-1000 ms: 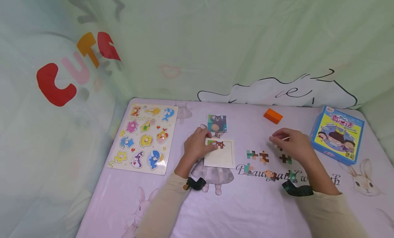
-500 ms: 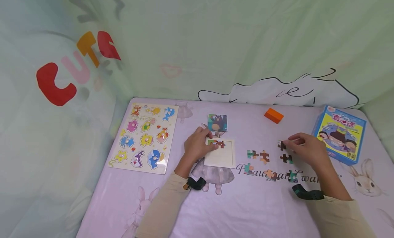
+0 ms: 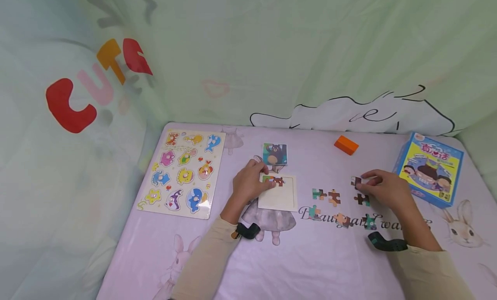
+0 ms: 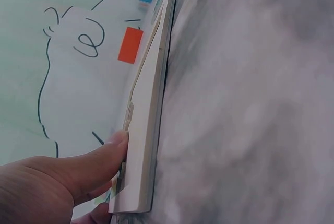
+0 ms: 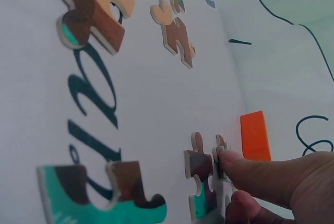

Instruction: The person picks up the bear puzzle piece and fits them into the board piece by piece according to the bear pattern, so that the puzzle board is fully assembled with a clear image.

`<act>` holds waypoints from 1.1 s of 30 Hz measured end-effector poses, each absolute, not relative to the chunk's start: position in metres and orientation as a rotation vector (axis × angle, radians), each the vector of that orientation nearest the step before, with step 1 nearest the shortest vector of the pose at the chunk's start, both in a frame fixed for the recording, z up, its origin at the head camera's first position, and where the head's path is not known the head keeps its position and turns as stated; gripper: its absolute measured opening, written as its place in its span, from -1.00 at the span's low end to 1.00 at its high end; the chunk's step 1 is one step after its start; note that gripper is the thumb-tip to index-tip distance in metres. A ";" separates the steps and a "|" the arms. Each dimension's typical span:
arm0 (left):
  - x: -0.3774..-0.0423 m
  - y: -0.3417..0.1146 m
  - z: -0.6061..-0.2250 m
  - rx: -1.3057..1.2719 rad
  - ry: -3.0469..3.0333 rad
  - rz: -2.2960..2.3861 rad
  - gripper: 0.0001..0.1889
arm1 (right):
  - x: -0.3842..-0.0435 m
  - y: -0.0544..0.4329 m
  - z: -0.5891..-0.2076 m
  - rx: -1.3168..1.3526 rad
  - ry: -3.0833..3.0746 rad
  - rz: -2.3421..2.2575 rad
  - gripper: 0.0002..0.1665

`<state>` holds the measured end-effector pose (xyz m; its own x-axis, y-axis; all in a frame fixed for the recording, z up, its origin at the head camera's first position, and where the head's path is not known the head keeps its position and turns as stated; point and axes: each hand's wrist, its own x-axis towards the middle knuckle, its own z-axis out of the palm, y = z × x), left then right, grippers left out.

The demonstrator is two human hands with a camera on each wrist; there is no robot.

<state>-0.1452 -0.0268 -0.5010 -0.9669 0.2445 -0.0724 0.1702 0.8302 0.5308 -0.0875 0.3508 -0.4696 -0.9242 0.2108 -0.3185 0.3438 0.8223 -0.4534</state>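
In the head view my left hand [image 3: 250, 180] grips the upper left edge of a pale puzzle board [image 3: 276, 200]. The left wrist view has its thumb pressing on the top face, with fingers at the edge. Joined bear-picture pieces [image 3: 277, 182] lie in the board's top left corner, partly under the thumb. On the right, my right hand [image 3: 386, 189] pinches a dark brown jigsaw piece [image 3: 355, 182] between thumb and finger; the thumb hides part of it in the right wrist view. Just below is a brown and green jigsaw piece [image 3: 362, 199].
Several loose pieces, among them a brown one [image 3: 334, 197] and a green one [image 3: 370, 221], lie between the hands. A bear picture card [image 3: 275, 154] is behind the board. Farther out are an orange block [image 3: 346, 145], a blue box [image 3: 430, 168] and an animal knob puzzle [image 3: 180, 175].
My right hand has moved to the right and its fingertips are now on the dark brown piece. The left hand has stayed on the board.
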 end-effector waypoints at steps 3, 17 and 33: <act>-0.145 -0.027 -0.501 0.326 2.874 0.814 -0.64 | -0.088 0.351 -0.470 0.415 2.756 -0.762 -0.36; -0.145 -0.026 -0.502 0.323 2.870 0.831 -0.64 | -0.086 0.348 -0.466 0.442 2.755 -0.816 -0.48; -0.144 -0.027 -0.502 0.328 2.869 0.829 -0.63 | -0.085 0.339 -0.447 0.344 2.775 -0.816 -0.59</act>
